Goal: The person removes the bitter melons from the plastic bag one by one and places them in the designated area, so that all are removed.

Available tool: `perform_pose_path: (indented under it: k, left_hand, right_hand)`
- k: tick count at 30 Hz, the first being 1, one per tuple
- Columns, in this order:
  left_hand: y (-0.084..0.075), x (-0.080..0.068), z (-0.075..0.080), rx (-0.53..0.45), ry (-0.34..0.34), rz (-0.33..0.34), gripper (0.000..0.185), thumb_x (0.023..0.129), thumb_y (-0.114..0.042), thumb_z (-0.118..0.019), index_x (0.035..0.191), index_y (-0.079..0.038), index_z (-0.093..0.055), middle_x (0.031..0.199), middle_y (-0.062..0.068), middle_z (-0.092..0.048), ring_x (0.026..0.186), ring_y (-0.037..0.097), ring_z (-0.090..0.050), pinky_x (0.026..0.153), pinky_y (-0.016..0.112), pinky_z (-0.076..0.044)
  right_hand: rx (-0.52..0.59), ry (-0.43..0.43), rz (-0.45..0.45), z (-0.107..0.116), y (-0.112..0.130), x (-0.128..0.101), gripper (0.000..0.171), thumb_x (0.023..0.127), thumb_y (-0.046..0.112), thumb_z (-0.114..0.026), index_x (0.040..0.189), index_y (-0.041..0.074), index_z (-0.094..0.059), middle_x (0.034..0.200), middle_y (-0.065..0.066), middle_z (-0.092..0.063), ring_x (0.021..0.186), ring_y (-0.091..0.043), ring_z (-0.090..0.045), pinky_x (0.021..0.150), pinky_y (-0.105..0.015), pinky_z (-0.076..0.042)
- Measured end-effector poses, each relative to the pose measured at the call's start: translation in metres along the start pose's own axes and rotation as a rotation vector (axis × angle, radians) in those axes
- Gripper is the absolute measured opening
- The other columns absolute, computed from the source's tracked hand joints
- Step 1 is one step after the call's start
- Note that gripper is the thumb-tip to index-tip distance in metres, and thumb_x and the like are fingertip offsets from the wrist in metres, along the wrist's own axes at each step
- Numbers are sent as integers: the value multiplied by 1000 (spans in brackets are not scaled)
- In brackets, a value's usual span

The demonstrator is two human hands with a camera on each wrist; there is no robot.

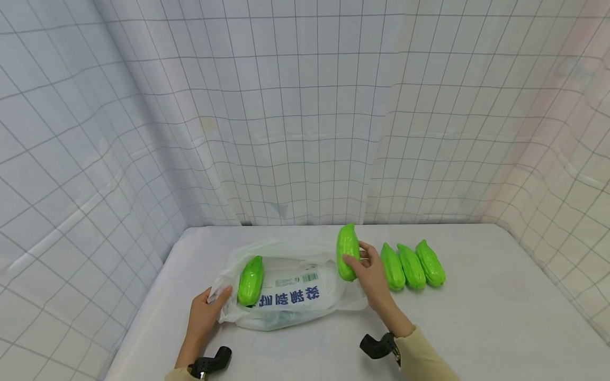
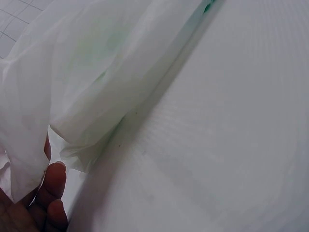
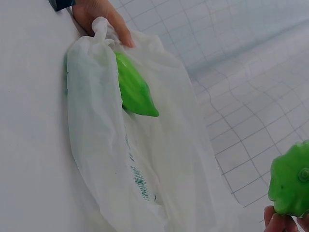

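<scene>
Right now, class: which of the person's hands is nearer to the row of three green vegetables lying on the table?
Right. The right hand, gripping a fourth vegetable, is just beside the row; the left hand holds the plastic bag farther away.

Staged recording booth: grid-cloth walls (image 1: 305, 106), white table (image 1: 500, 317)

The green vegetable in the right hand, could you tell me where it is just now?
In the head view the green vegetable is gripped upright by the right hand, between the white plastic bag and the row of three vegetables.
</scene>
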State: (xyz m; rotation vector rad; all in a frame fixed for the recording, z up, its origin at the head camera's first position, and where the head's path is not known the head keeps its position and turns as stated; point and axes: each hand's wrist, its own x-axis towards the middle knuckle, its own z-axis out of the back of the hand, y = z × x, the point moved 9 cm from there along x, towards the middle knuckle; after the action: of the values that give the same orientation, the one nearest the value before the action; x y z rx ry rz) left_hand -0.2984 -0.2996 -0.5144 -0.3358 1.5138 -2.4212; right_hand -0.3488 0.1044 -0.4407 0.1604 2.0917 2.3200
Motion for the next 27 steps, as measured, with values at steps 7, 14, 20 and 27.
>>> perform_pose_path:
  k: [7,14,20,27]
  left_hand:
    - [0,-1,0,-3,8,-1,47,86,-41,-63,108,1,-64,87,10,-65,69,9,-51,64,23,-42]
    - [0,0,0,4,3,-1,47,86,-41,-63,107,1,-64,89,11,-65,70,10,-50,65,23,-42]
    - [1,1,-1,8,13,6,50,86,-44,-62,111,0,-63,97,13,-66,74,10,-54,67,23,-44]
    - [4,2,-2,24,13,14,54,86,-47,-60,114,-1,-62,104,15,-66,80,11,-56,71,24,-44]
  right_hand:
    - [16,-12,-10,10,3,0,58,86,28,-66,136,13,-40,115,-11,-49,85,-12,-50,69,-21,-44]
    - [25,-32,1,22,3,4,59,85,29,-67,135,15,-40,114,-10,-49,83,-10,-51,66,-20,-44]
    - [-14,-56,-2,32,1,5,63,84,37,-67,138,18,-38,119,-8,-48,89,-14,-49,68,-21,-44]
    - [-71,-93,-8,45,0,9,63,83,40,-67,136,19,-40,123,-8,-45,94,-16,-43,71,-22,-41]
